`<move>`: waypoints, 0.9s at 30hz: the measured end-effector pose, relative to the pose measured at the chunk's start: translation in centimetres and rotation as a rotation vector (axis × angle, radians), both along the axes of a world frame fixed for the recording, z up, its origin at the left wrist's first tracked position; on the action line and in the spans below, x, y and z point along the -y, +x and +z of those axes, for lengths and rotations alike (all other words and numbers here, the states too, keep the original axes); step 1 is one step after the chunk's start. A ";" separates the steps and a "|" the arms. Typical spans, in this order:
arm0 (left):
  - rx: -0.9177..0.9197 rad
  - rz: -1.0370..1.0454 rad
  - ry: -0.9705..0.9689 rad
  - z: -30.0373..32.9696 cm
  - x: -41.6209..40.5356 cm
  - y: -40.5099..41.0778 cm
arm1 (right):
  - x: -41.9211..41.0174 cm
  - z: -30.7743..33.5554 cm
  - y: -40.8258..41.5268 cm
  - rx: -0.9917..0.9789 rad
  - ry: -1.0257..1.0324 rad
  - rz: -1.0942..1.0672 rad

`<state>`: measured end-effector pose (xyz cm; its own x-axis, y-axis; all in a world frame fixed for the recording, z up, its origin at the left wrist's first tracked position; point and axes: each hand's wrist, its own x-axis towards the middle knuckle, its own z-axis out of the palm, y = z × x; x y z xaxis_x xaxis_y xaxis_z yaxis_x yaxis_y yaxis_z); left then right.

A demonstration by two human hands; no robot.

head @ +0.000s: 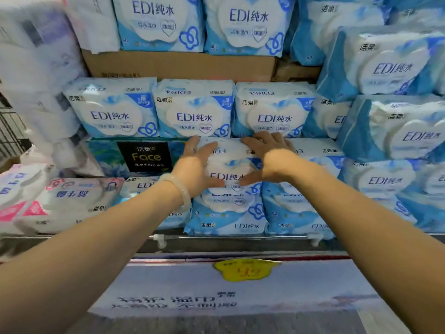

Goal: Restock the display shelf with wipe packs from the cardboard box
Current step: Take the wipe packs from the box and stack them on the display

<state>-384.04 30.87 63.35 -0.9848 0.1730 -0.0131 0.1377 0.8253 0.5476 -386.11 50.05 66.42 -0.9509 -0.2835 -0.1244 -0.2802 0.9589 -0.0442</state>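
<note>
Mid-frame, both hands, left (196, 165) and right (267, 160), clasp one pack (231, 165) by its sides. It looks soft, light and slick, so gripping the ends suits it

A yellow price tag (246, 270) hangs below the metal shelf rail (226, 236).

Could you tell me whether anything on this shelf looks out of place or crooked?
Yes. A dark Face box sits alone among the blue EDI wipe packs, left of the pack both hands hold, and the packs at right are stacked tilted.
</note>
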 end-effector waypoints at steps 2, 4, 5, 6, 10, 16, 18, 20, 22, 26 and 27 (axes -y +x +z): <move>-0.022 0.015 0.021 -0.2 -0.1 0.1 | 0.1 -0.1 -0.3 0.001 0.010 0.003; -0.047 0.030 0.028 -0.4 -0.1 0.3 | 0.0 -0.2 -0.3 -0.004 0.000 0.008; -0.054 0.037 0.028 -0.4 -0.2 0.3 | 0.0 -0.2 -0.2 -0.008 -0.001 0.009; -0.056 0.043 0.024 -0.4 -0.3 0.3 | 0.1 -0.2 -0.1 -0.010 0.003 0.009; -0.020 0.028 -0.095 0.0 -0.1 0.2 | 0.2 0.4 0.6 -0.003 0.012 0.010; -0.143 0.102 -0.132 0.7 2.6 2.0 | 4.5 2.2 3.0 -0.102 -0.039 0.091; -0.182 0.115 -0.171 0.8 4.8 3.0 | 7.7 2.7 3.8 -0.148 -0.060 0.180; -0.216 0.151 -0.213 0.8 7.7 4.2 | 11.2 2.8 4.3 -0.149 -0.068 0.262; -0.224 0.194 -0.240 0.8 11.1 5.6 | 14.9 2.5 4.6 -0.140 -0.060 0.322; -0.140 0.267 -0.429 0.7 19.0 9.3 | 22.9 1.3 5.7 -0.133 0.006 0.425; -0.113 0.293 -0.471 0.7 21.2 10.3 | 25.0 0.9 6.1 -0.131 0.022 0.453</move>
<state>-373.70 9.66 64.08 -0.9905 -0.1070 0.0861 -0.0977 0.9895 0.1062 -380.02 25.00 67.34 -0.7398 -0.6724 -0.0225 -0.6727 0.7389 0.0388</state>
